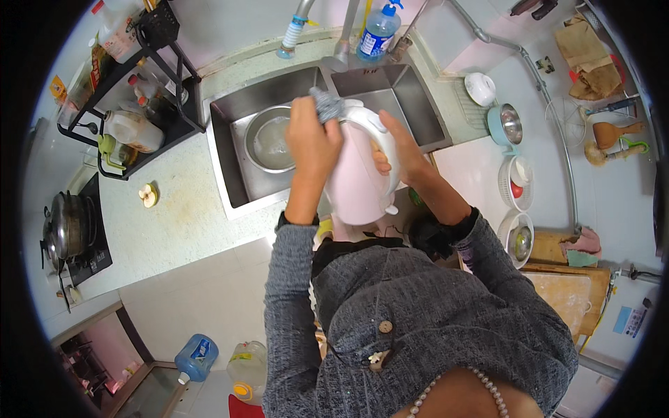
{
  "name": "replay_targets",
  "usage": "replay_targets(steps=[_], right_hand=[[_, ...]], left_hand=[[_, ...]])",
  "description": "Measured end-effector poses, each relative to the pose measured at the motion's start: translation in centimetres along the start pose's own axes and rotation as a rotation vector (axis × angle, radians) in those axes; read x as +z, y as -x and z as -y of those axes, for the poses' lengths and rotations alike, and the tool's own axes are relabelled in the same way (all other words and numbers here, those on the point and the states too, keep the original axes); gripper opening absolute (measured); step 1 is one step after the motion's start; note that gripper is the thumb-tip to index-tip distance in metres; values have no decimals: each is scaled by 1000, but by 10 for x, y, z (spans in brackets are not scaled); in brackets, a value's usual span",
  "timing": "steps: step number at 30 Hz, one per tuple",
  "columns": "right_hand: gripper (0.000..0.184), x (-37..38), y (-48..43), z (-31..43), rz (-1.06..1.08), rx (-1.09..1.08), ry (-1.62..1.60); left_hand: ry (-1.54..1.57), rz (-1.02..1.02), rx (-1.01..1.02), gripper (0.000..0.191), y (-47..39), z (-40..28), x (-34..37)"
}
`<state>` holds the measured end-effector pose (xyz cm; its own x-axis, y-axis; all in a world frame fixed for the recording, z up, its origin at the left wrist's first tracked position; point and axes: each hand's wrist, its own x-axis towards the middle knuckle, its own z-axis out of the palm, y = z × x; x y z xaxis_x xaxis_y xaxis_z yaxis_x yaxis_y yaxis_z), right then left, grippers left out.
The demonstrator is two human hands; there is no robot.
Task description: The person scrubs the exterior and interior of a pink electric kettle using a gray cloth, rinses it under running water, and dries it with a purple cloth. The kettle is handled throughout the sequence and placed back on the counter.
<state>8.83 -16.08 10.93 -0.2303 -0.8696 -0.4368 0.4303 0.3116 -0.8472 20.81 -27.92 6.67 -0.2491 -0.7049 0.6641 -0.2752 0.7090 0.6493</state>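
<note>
My right hand [405, 151] grips the white handle of a pink electric kettle [356, 183], which is tilted over the near edge of the double sink [222, 183]. A grey cloth [328, 104] is pinched in my left hand [312, 138], close to the kettle's lid and spout end. Whether the cloth touches the kettle is hard to tell. In the left basin, a round metal bowl [266, 146] holds cloudy liquid, partly hidden behind my left hand.
A faucet [341, 55] and a blue-capped pump bottle [377, 34] stand behind the sink. Left are a cut fruit piece [148, 195], a black rack [180, 117] with bottles and a pot [70, 224]. Right are a blue pan [504, 124] and white baskets [529, 190].
</note>
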Motion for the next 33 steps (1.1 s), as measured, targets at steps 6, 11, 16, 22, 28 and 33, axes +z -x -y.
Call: replay_targets(steps=[6, 11, 16, 22, 28, 33], right_hand=[[54, -10, -11, 11, 85, -87, -99], [52, -4, -14, 20, 30, -85, -37], [45, -7, -11, 28, -8, -26, -99], [41, -7, -4, 25, 80, -59, -110], [38, -3, -3, 26, 87, -23, -83], [38, -11, 1, 31, 70, 7, -144]], left_hand=[[86, -35, -48, 34, 12, -5, -23], [156, 102, 9, 45, 29, -26, -12], [3, 72, 188, 47, 41, -36, -4], [74, -25, 178, 48, 39, -37, 12], [49, -73, 349, 40, 42, -37, 21], [117, 87, 484, 35, 31, -28, 19]])
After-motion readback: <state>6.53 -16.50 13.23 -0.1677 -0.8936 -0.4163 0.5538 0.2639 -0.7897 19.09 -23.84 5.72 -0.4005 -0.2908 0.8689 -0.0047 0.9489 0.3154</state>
